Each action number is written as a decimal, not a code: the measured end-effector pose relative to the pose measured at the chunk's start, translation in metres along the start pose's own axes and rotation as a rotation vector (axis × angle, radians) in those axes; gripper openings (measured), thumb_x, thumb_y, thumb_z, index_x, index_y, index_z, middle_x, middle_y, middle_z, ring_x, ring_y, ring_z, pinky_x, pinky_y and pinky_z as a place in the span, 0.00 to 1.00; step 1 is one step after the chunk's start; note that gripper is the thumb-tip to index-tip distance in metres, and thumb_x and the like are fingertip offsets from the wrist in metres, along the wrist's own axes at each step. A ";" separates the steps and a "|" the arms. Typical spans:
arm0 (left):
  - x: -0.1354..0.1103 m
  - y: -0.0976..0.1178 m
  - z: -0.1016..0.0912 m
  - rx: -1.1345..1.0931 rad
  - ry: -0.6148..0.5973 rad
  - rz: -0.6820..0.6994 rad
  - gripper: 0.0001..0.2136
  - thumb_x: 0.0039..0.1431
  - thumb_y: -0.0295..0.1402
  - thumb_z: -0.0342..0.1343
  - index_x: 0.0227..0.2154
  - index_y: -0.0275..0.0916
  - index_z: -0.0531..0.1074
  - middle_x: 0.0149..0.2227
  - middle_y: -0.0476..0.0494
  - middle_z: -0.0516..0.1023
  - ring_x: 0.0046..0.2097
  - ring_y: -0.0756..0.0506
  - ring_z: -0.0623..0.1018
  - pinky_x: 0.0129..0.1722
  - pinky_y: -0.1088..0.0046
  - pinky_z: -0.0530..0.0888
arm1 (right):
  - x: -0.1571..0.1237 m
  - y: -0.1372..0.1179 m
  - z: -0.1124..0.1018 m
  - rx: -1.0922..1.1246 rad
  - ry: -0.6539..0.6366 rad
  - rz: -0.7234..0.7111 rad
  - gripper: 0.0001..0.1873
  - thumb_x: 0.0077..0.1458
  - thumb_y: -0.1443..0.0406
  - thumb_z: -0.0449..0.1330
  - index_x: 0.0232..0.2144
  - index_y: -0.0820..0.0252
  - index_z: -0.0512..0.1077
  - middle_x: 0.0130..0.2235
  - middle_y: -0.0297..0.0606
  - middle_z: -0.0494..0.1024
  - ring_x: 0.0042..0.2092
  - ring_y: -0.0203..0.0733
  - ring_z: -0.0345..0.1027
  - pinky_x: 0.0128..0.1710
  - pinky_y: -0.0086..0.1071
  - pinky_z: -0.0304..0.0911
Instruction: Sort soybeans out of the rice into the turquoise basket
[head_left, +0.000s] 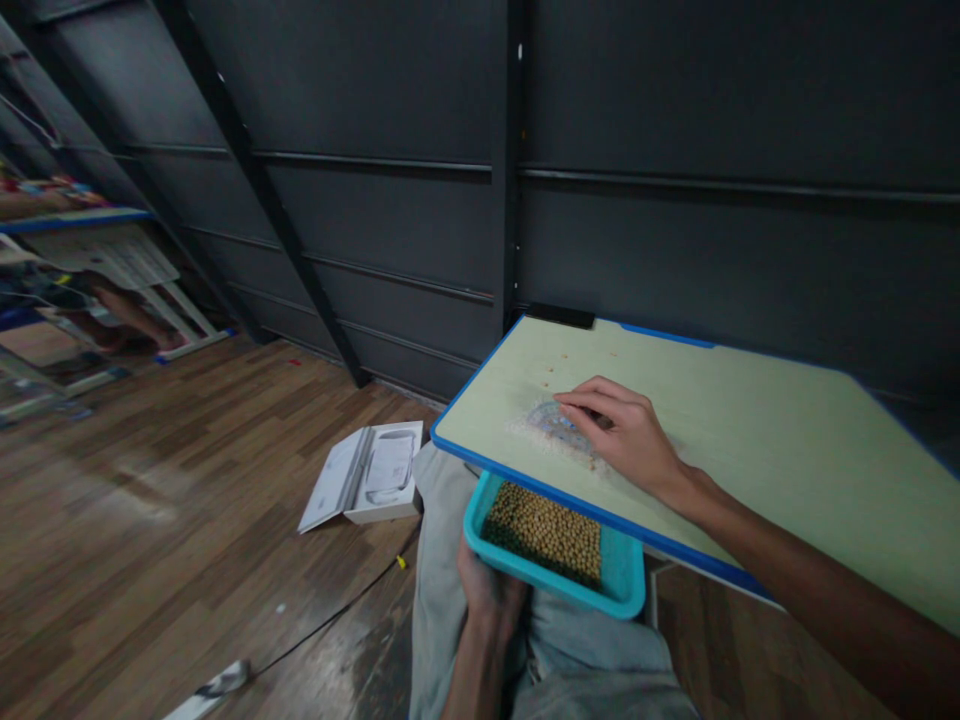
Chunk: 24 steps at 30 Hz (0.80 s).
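My left hand point(491, 585) grips a turquoise plastic tray point(628, 585) from below, at its near left side, over my lap. Round tan beans point(555, 530) that look like soybeans fill much of it, and its far edge sits under the table's front edge. Above the pale green tabletop point(765, 430), my right hand point(626, 430) is closed in a pinch; whatever its fingertips hold is too small to make out. Below those fingers lies a patch of small whitish grains point(540, 438) around a bluish printed patch point(562, 420), partly hidden by the hand.
A few orange-brown bits point(551, 370) lie farther back on the tabletop. At its back left corner rests a flat black object point(560, 316). An open white box point(379, 475) and a black cable point(330, 620) are on the wooden floor. Another person's legs point(127, 305) show under a table at left.
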<state>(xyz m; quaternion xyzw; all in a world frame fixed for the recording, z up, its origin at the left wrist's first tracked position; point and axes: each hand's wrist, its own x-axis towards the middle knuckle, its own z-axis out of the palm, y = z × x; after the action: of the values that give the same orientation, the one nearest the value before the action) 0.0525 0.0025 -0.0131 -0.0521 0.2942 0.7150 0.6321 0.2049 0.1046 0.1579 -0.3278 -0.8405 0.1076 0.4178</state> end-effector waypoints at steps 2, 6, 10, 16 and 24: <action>0.001 0.000 -0.001 -0.002 -0.020 0.002 0.16 0.59 0.38 0.50 0.43 0.38 0.78 0.45 0.41 0.83 0.51 0.37 0.78 0.54 0.55 0.73 | 0.000 0.001 0.000 -0.010 0.012 -0.002 0.10 0.61 0.70 0.59 0.43 0.57 0.79 0.40 0.38 0.79 0.40 0.40 0.73 0.40 0.36 0.69; 0.001 0.000 -0.001 -0.023 -0.014 0.001 0.16 0.58 0.37 0.51 0.44 0.37 0.78 0.45 0.38 0.83 0.52 0.36 0.78 0.53 0.55 0.74 | 0.000 0.001 -0.001 -0.021 0.033 -0.004 0.10 0.61 0.70 0.60 0.43 0.58 0.79 0.40 0.39 0.79 0.39 0.40 0.73 0.39 0.36 0.68; 0.001 0.000 -0.001 -0.049 -0.015 -0.013 0.17 0.57 0.37 0.54 0.45 0.35 0.78 0.47 0.35 0.82 0.54 0.35 0.77 0.55 0.55 0.73 | 0.000 0.001 -0.001 -0.034 0.009 -0.019 0.11 0.62 0.70 0.59 0.43 0.57 0.79 0.40 0.38 0.79 0.40 0.40 0.73 0.40 0.36 0.68; -0.001 0.002 0.001 -0.054 -0.010 -0.012 0.17 0.57 0.36 0.54 0.46 0.35 0.77 0.48 0.36 0.81 0.55 0.36 0.77 0.56 0.55 0.72 | -0.003 -0.001 0.003 0.005 -0.037 -0.014 0.11 0.61 0.71 0.59 0.43 0.58 0.79 0.40 0.38 0.79 0.40 0.39 0.74 0.41 0.35 0.68; -0.002 0.002 0.003 -0.038 -0.029 -0.006 0.18 0.58 0.37 0.53 0.48 0.36 0.76 0.50 0.36 0.80 0.55 0.37 0.76 0.55 0.55 0.73 | -0.003 -0.009 0.006 0.036 -0.055 -0.016 0.09 0.61 0.69 0.60 0.42 0.59 0.79 0.39 0.39 0.80 0.39 0.39 0.74 0.39 0.35 0.69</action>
<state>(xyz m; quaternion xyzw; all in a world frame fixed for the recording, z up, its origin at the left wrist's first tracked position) 0.0521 0.0019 -0.0088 -0.0546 0.2714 0.7190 0.6375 0.1976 0.0962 0.1559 -0.3104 -0.8522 0.1282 0.4012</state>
